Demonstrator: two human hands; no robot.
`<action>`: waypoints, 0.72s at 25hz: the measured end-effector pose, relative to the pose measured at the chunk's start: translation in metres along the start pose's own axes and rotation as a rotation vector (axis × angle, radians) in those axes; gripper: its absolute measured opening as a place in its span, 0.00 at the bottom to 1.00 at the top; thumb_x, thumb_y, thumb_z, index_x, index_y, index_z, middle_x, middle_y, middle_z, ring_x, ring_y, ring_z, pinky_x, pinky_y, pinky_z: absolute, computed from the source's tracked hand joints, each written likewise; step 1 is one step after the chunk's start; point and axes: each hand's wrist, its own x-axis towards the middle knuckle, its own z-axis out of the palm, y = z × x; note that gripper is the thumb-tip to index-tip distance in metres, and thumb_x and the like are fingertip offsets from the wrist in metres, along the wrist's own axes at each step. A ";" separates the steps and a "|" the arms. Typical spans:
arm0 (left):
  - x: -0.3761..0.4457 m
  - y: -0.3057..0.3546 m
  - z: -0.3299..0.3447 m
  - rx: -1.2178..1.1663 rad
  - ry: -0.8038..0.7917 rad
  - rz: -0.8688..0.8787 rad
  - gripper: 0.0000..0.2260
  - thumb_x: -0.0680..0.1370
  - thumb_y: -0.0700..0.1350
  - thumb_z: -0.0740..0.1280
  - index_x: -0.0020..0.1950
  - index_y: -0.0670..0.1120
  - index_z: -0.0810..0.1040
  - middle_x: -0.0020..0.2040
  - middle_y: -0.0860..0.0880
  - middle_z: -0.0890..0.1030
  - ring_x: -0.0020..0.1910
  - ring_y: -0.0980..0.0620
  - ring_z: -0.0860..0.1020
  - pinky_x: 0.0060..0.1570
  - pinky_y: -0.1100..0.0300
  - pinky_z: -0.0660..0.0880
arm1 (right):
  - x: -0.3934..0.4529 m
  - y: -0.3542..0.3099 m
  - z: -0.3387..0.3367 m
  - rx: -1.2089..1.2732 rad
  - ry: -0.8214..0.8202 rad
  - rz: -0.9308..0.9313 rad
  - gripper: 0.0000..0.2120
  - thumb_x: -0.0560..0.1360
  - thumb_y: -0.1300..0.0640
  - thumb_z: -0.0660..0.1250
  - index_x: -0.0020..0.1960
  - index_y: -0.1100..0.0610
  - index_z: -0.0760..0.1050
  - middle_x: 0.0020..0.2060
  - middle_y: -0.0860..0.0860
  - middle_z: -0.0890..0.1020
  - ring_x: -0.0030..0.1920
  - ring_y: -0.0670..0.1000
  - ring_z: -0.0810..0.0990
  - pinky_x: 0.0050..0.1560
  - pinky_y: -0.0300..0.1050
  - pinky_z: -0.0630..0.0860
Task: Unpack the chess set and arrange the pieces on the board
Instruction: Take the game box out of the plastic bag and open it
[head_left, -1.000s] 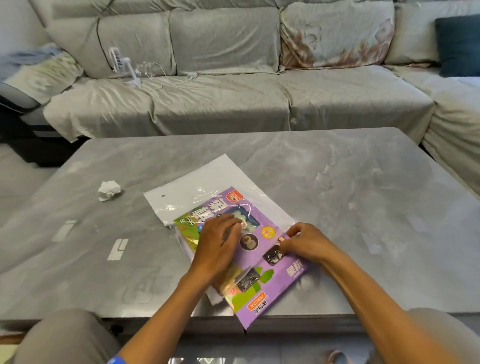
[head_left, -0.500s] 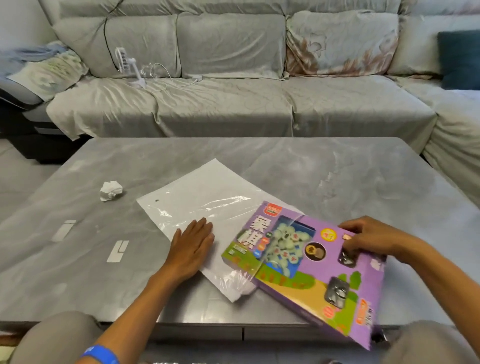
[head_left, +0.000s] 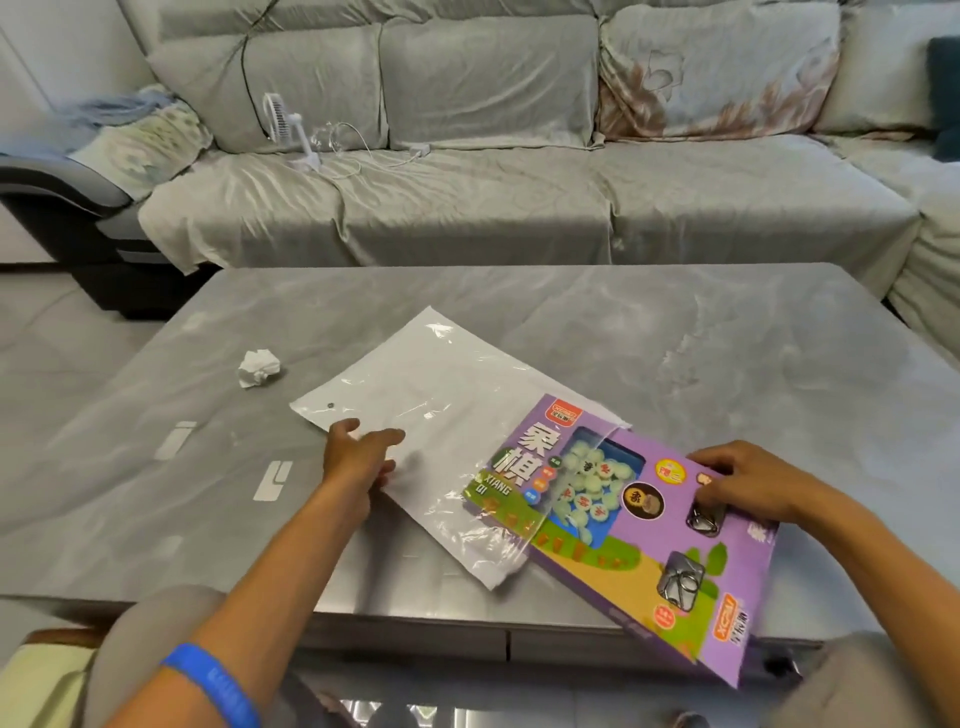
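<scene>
Lower right of the frame, the right hand (head_left: 746, 489) grips the purple box (head_left: 670, 566) by its upper edge, fingers curled over it; the box's upper left corner sits inside the bag (head_left: 436, 415), the rest overhanging the table (head_left: 675, 332) edge. Left of centre, the left hand (head_left: 358, 457) pinches the bag's edge. A crumpled tissue (head_left: 258, 368) lies further left

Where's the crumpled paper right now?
The crumpled paper lies on the table's left side, just beyond the plastic bag's far-left corner.
</scene>
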 end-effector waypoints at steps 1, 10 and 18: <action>0.001 0.002 0.006 0.121 0.054 0.064 0.31 0.71 0.43 0.73 0.70 0.51 0.64 0.62 0.45 0.73 0.59 0.42 0.74 0.49 0.53 0.73 | -0.001 0.000 0.003 0.012 0.016 -0.001 0.12 0.70 0.62 0.69 0.50 0.49 0.80 0.40 0.47 0.85 0.37 0.48 0.85 0.41 0.43 0.81; 0.039 0.000 0.022 0.170 0.021 0.116 0.16 0.68 0.35 0.70 0.54 0.47 0.76 0.50 0.45 0.77 0.42 0.47 0.76 0.39 0.58 0.72 | 0.019 -0.014 0.021 0.219 0.252 0.011 0.10 0.69 0.60 0.70 0.46 0.47 0.82 0.38 0.46 0.85 0.37 0.48 0.84 0.44 0.46 0.81; 0.059 0.075 0.020 0.106 0.105 0.462 0.20 0.68 0.28 0.60 0.37 0.51 0.82 0.42 0.47 0.82 0.37 0.49 0.76 0.35 0.61 0.72 | 0.059 -0.026 0.002 0.061 0.262 -0.036 0.12 0.65 0.55 0.72 0.43 0.38 0.79 0.45 0.47 0.83 0.44 0.48 0.80 0.45 0.44 0.76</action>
